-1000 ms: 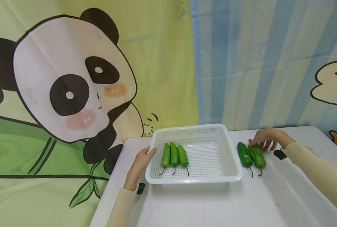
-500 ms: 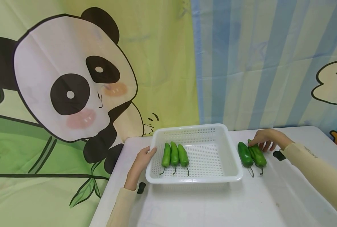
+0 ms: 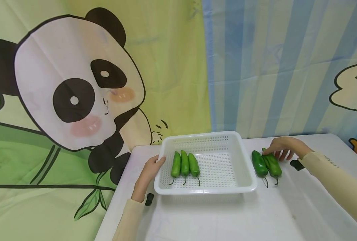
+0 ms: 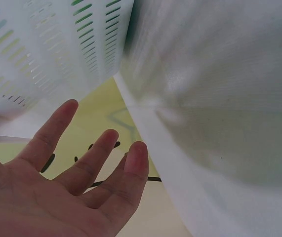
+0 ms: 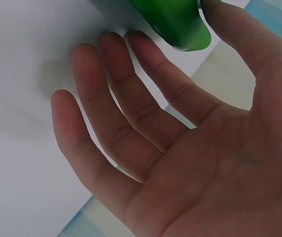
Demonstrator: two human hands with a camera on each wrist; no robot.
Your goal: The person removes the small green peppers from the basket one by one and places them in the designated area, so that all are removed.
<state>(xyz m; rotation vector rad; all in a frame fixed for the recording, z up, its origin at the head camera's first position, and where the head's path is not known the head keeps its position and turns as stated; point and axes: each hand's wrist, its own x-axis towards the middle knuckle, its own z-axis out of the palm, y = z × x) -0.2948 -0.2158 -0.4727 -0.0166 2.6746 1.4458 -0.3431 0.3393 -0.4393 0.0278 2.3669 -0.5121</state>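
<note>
The right hand (image 3: 283,146) pinches the outer pepper (image 3: 273,168), probably by the handier end; the left hand (image 3: 149,170), loosely spread, seemingly steadies the basket (image 3: 204,192).

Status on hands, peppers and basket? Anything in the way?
Left hand at left rim of basket, three peppers inside. Right hand curled around tip of rightmost pepper, on table. Possible snags: second loose pepper close alongside, basket wall.

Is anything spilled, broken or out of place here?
The peppers and basket look undamaged. Only a small brownish mark on the white table, left of the right sleeve, looks odd, perhaps a stain on the pale surface.
</note>
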